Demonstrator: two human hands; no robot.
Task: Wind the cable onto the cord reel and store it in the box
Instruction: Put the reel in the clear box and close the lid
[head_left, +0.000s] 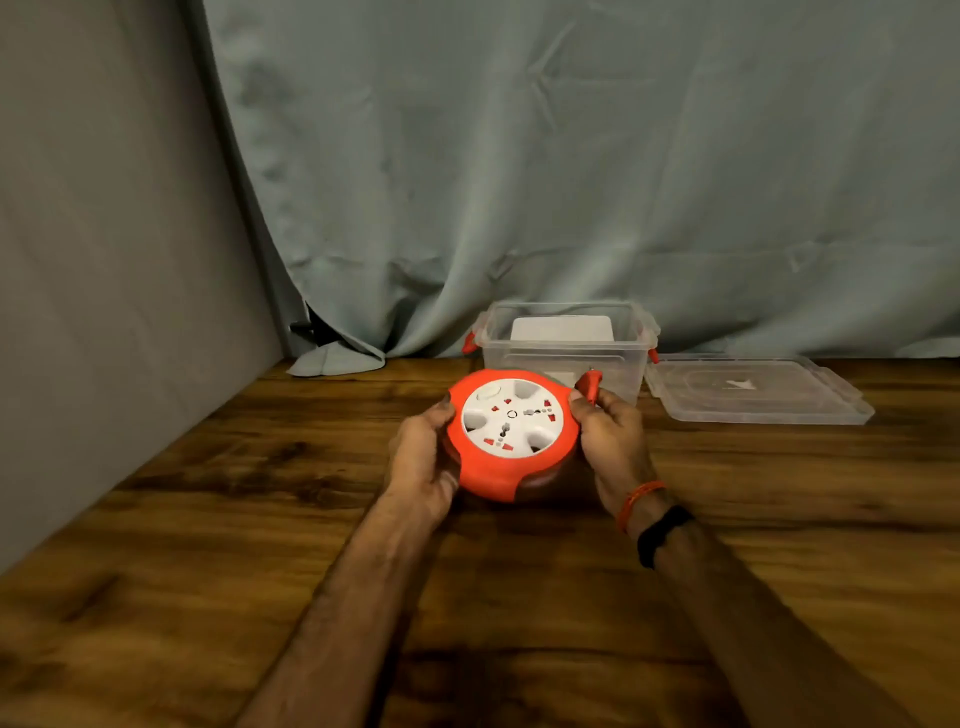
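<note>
A round orange cord reel (511, 434) with a white socket face is held above the wooden table (208, 519), tilted toward me. My left hand (423, 460) grips its left rim. My right hand (610, 441) grips its right rim and pinches the orange plug (589, 385) against the reel's upper right edge. No loose cable shows outside the reel. Just behind the reel stands the clear plastic box (569, 343) with orange latches, open on top.
The box's clear lid (753, 389) lies flat on the table to the right of the box. A grey-green curtain hangs behind the table and a grey wall runs along the left side. Something white shows through the box's walls.
</note>
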